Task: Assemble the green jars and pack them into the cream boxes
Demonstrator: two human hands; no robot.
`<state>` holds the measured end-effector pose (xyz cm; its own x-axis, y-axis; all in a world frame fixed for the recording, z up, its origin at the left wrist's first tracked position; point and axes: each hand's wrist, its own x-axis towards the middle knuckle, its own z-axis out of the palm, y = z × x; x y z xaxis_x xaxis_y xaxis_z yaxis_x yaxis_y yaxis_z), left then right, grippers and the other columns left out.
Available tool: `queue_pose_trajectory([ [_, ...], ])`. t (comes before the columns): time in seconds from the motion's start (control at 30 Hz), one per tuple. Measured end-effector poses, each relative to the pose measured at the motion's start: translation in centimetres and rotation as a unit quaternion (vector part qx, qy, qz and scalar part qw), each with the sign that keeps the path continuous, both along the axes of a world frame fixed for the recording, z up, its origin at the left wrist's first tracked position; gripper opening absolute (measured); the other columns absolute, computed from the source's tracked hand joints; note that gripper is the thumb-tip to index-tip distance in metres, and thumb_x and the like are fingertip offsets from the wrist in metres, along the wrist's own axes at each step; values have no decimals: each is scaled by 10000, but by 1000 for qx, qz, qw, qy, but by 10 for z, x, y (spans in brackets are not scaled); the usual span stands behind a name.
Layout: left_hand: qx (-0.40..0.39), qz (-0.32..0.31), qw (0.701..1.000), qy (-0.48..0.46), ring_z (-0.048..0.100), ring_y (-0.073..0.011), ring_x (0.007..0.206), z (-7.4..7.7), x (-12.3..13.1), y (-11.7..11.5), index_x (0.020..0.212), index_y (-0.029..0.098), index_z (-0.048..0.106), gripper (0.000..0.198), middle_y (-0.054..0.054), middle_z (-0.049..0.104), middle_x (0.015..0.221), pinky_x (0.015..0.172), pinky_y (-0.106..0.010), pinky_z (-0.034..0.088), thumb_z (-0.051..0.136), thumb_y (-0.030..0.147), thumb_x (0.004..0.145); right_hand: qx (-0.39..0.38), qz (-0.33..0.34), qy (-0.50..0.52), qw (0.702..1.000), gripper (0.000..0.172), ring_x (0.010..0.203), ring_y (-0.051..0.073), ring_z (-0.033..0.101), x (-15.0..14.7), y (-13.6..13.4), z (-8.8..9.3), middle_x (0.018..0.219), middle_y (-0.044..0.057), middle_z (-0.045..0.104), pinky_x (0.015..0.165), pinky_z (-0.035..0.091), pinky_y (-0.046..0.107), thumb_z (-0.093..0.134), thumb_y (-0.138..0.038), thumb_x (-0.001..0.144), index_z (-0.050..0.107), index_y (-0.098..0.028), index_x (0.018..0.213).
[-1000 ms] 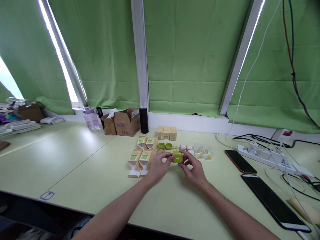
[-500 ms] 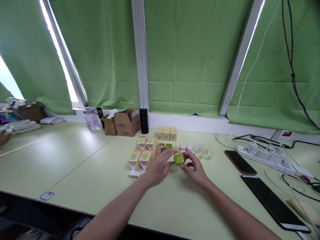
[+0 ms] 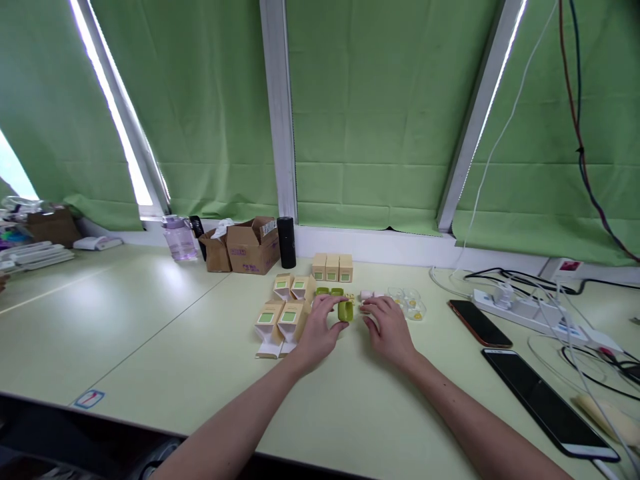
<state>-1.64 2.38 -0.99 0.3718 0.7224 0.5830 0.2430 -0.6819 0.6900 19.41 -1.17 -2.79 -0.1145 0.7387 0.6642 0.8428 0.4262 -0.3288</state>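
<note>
My left hand (image 3: 317,335) pinches a small green hollow case (image 3: 345,311) between thumb and fingertips, its opening turned to the right. To the right of it, my right hand (image 3: 391,331) hovers with bent fingers, thumb apart, and nothing visible in its grasp. Past my fingertips lie two more green pieces (image 3: 330,291), tiny yellowish pieces (image 3: 349,297) and pale pink cylinders (image 3: 367,294), partly hidden. Clear round plastic containers (image 3: 414,305) with yellow bits sit beyond my right hand. Several open kraft boxes (image 3: 269,320) with green labels lie left of my left hand.
Three closed kraft boxes (image 3: 332,267) stand near the wall. Cardboard cartons (image 3: 253,247), a black cylinder (image 3: 287,242) and a lilac bottle (image 3: 180,238) are at back left. Two phones (image 3: 550,403) and a power strip (image 3: 530,313) with cables occupy the right side. A person's fingertips show at far left.
Both hands held the green case before. Now the right hand has let go and moved slightly right, while the left has turned the case so its hollow side shows.
</note>
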Motion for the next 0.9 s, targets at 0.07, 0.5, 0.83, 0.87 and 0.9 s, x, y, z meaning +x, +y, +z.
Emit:
queue_pose_trajectory([
  [0.07,-42,19,998,-32,581,-226,1141,-4,0,7,1254,282,645,510,-69,591,1280,1003,-425,520,683,67,793,-24,-35,-119,992,308,1300,320,478,-3,4,3,1338,112,662,1070,374,492,517,-115,921,737,-226,1107],
  [0.5,-111,-4,988,-104,630,-233,1161,-10,1,18,1202,227,663,506,-84,674,1278,978,-389,516,708,68,723,-130,-49,-284,949,348,1319,335,476,-18,40,18,1191,149,747,1100,247,497,529,-25,849,739,-182,1078],
  [0.83,-109,-7,987,-115,638,-226,1162,-4,2,15,1193,228,652,491,-76,671,1294,981,-387,508,701,60,735,6,-21,-116,993,241,900,244,648,-11,-2,14,905,89,762,977,363,438,531,-35,877,714,-189,899],
  [0.87,-109,-7,987,-114,636,-228,1171,-3,2,14,1196,228,649,493,-77,671,1295,984,-389,506,700,60,735,17,-11,-80,997,228,855,236,646,-11,-7,14,860,78,748,942,387,431,530,-45,882,701,-195,879],
  [0.9,-110,-9,988,-111,634,-230,1178,-3,2,13,1198,228,647,491,-78,671,1296,986,-390,504,700,64,738,20,5,-42,999,214,829,231,644,-12,-12,14,839,67,738,918,406,428,529,-64,894,692,-202,882],
])
